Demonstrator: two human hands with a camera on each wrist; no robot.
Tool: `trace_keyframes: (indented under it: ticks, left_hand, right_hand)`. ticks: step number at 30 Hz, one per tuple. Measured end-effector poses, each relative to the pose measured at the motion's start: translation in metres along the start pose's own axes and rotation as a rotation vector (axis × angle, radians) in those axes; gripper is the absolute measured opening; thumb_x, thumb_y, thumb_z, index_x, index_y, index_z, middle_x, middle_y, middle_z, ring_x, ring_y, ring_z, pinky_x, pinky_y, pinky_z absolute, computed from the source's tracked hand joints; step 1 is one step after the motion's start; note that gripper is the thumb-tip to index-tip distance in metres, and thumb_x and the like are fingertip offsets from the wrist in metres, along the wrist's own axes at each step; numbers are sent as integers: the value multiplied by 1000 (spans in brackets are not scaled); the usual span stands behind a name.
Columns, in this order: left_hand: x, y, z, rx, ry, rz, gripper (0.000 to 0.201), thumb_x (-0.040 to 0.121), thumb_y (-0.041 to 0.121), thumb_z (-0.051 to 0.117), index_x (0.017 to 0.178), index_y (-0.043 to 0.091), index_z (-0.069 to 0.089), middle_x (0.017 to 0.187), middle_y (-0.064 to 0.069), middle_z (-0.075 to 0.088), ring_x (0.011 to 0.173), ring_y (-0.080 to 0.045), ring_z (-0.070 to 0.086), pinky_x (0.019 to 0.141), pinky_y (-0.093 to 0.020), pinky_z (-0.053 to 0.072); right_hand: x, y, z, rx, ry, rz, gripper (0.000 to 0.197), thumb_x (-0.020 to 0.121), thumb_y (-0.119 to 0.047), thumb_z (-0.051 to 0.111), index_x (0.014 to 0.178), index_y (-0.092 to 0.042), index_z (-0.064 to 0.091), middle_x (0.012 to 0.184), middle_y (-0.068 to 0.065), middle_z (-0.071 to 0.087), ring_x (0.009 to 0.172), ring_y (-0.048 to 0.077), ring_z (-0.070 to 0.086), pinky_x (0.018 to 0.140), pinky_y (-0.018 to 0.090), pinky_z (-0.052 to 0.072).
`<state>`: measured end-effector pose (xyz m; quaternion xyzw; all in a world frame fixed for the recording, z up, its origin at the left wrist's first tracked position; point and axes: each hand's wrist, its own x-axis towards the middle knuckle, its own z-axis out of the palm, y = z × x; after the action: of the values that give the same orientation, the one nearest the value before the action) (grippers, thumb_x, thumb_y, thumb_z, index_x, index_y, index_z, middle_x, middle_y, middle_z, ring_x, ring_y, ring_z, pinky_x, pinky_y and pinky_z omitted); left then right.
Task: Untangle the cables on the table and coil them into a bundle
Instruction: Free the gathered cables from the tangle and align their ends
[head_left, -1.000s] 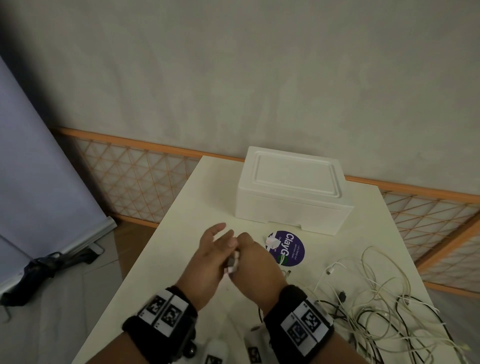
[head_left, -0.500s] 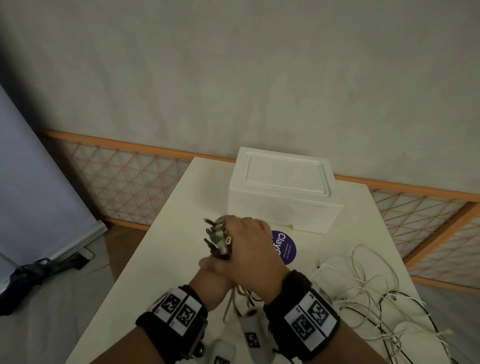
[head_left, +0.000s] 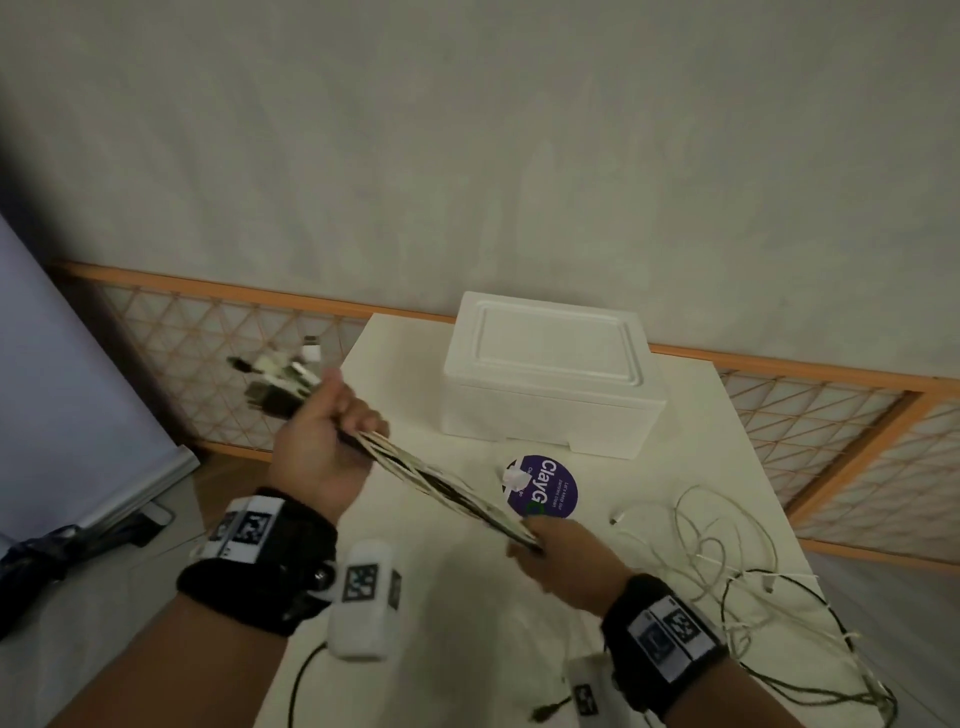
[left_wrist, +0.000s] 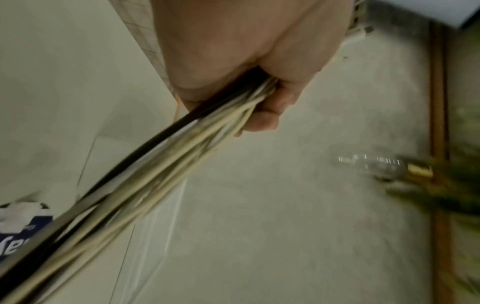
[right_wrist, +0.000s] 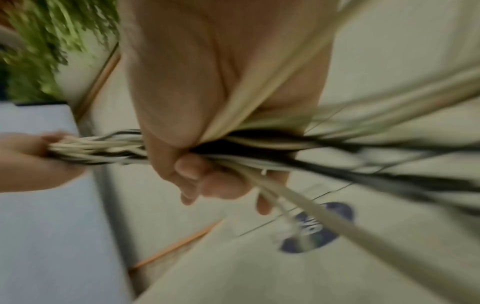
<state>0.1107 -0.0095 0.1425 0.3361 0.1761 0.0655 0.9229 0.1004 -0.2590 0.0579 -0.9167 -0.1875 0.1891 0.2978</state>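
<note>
My left hand (head_left: 332, 431) grips a bunch of white and black cables (head_left: 441, 486) near their plug ends (head_left: 278, 376), which stick out past the table's left edge. The bunch runs taut down and right to my right hand (head_left: 540, 540), whose fingers are curled round it above the table (head_left: 415, 364). In the left wrist view the fist (left_wrist: 262, 90) closes on the strands (left_wrist: 161, 164). The right wrist view shows the fingers (right_wrist: 192, 170) wrapped round the bundle (right_wrist: 109, 148). Behind my right hand the loose cable tangle (head_left: 727, 561) trails over the table's right side.
A white foam box (head_left: 550, 374) stands at the back of the table, with a round purple sticker (head_left: 545, 486) in front of it. An orange lattice fence (head_left: 218, 338) runs behind. A black cord (head_left: 301, 680) hangs near the front edge.
My hands were together at the table's middle; now the left has pulled the plug ends up and left while the right slid down the bunch, stretching it straight.
</note>
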Motion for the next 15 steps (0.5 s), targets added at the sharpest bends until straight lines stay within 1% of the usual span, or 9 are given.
trace_keyframes:
  ticks: [2,5,6,8,10,12,13,14,15]
  left_hand:
    - [9,7,-14,-27,114,-39,41,93,35,55,58,20,39,48,5,35,53,-12,37,66,-25,40]
    - [23,-4,-49,94,230,-145,33,92,39,59,70,15,52,62,-1,59,69,-15,58,78,-34,51]
    - [26,-9,-63,162,258,-202,29,89,41,62,81,13,59,75,-4,67,81,-19,63,87,-37,51]
    - [26,-14,-93,255,315,-304,39,87,44,63,111,13,60,102,-8,66,109,-25,60,98,-40,44]
    - [20,-14,-114,294,400,-327,60,83,45,68,131,14,51,114,-10,56,119,-29,53,96,-41,42]
    - [11,-12,-116,521,501,-206,73,66,45,82,125,12,55,112,-11,56,100,-26,56,82,-36,47]
    - [5,-11,-106,700,454,-65,70,62,43,84,119,12,56,110,-9,58,93,-21,57,77,-31,47]
    - [-4,-11,-90,853,327,106,67,64,38,84,119,13,56,116,-5,59,97,-16,57,80,-27,45]
    - [-12,-13,-69,1018,135,272,68,66,33,85,125,18,53,124,4,55,109,-10,53,90,-25,42]
  right_hand:
    - [-4,22,-10,-80,117,17,10,93,-30,54,91,-24,61,68,-14,51,63,-1,49,62,18,39]
    - [-3,21,-30,-103,227,-30,15,94,-33,55,92,-20,62,75,-11,55,69,9,50,62,21,34]
    - [-2,15,-38,-106,246,-51,14,94,-31,56,93,-18,63,76,-10,56,71,10,50,62,20,35]
    - [-4,2,-53,-145,261,-104,9,93,-26,55,92,-20,62,73,-12,55,69,9,50,61,16,36]
    - [-6,-11,-65,-178,267,-142,10,93,-22,54,93,-18,63,77,-8,60,72,11,54,64,18,39]
    - [-8,-24,-71,-231,270,-184,14,93,-22,53,96,-15,64,86,0,65,80,18,58,70,26,41]
    - [-7,-32,-71,-259,274,-206,15,94,-22,51,96,-14,64,88,2,65,82,20,58,70,28,41]
    - [-6,-40,-71,-284,279,-227,15,94,-22,51,97,-14,63,89,3,65,83,21,58,69,29,40]
    - [-4,-50,-70,-304,283,-253,15,94,-21,50,97,-14,63,89,3,66,84,21,59,68,30,39]
